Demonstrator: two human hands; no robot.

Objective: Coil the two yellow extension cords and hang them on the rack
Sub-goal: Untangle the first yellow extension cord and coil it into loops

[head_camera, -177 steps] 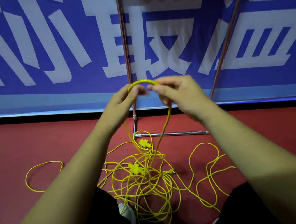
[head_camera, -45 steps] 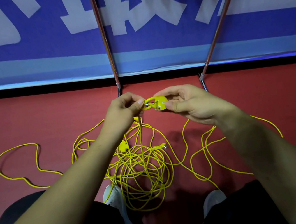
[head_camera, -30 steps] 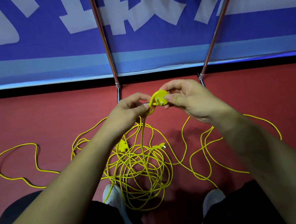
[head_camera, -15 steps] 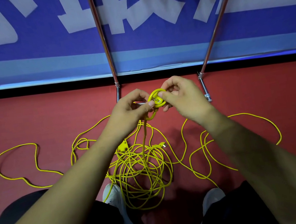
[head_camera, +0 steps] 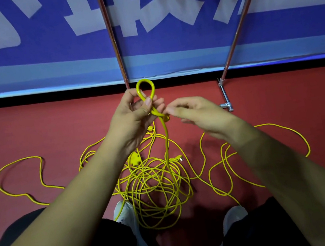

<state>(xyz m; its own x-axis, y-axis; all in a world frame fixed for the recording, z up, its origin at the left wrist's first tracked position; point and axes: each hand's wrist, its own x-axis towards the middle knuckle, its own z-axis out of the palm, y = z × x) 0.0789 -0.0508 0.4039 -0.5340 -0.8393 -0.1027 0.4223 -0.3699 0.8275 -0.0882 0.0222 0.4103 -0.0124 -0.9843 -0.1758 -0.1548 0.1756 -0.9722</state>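
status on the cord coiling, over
Left hand pinching small loop of thin yellow extension cord. Right hand at its end, grip unclear. Rest tangled on red floor, nothing coiled yet.

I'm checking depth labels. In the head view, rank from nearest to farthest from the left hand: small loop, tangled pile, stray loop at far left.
1. The small loop: pinched in the left hand.
2. The tangled pile: on the floor below the hand.
3. The stray loop: on the floor, far left.
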